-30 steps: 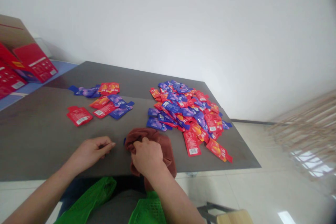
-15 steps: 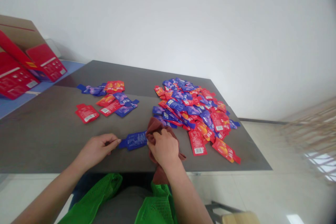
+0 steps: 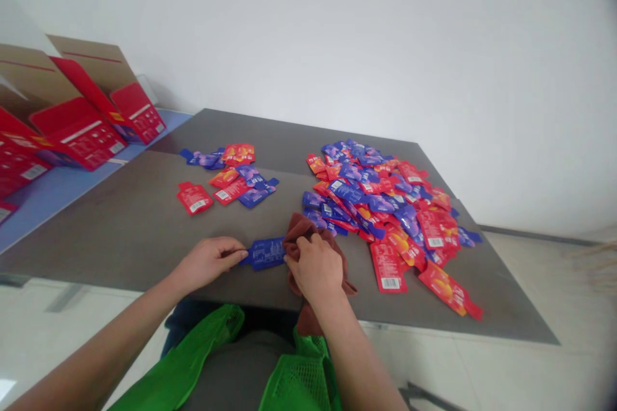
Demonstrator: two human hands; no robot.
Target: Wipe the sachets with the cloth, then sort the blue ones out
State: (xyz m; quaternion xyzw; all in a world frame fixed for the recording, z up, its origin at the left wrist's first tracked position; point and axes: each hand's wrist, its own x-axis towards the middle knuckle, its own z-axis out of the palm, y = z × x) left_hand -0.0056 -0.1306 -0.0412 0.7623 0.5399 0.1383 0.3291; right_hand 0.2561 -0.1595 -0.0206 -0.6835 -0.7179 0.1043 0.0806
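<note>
A blue pouch (image 3: 267, 253) with pale printing lies on the dark table between my two hands. My left hand (image 3: 218, 261) pinches the narrow tab at its left end between thumb and fingers. In my right hand (image 3: 318, 268) is a bunched brown cloth (image 3: 299, 229), which covers the pouch's right end. Part of the cloth hangs toward the table's front edge. Just beyond the cloth begins a large heap of red and blue pouches (image 3: 380, 196). A smaller scattered group of red and blue pouches (image 3: 232, 189) lies farther back, left of the heap.
Several red cardboard boxes (image 3: 91, 135) with raised flaps stand on a blue surface (image 3: 29, 215) at the left. The grey table (image 3: 120, 237) has its front edge close to my body. A white wall (image 3: 308, 45) rises behind it.
The view has turned left, so more red boxes show and the table contents appear shifted right. My hands keep their holds on the blue pouch's tab and the brown cloth.
</note>
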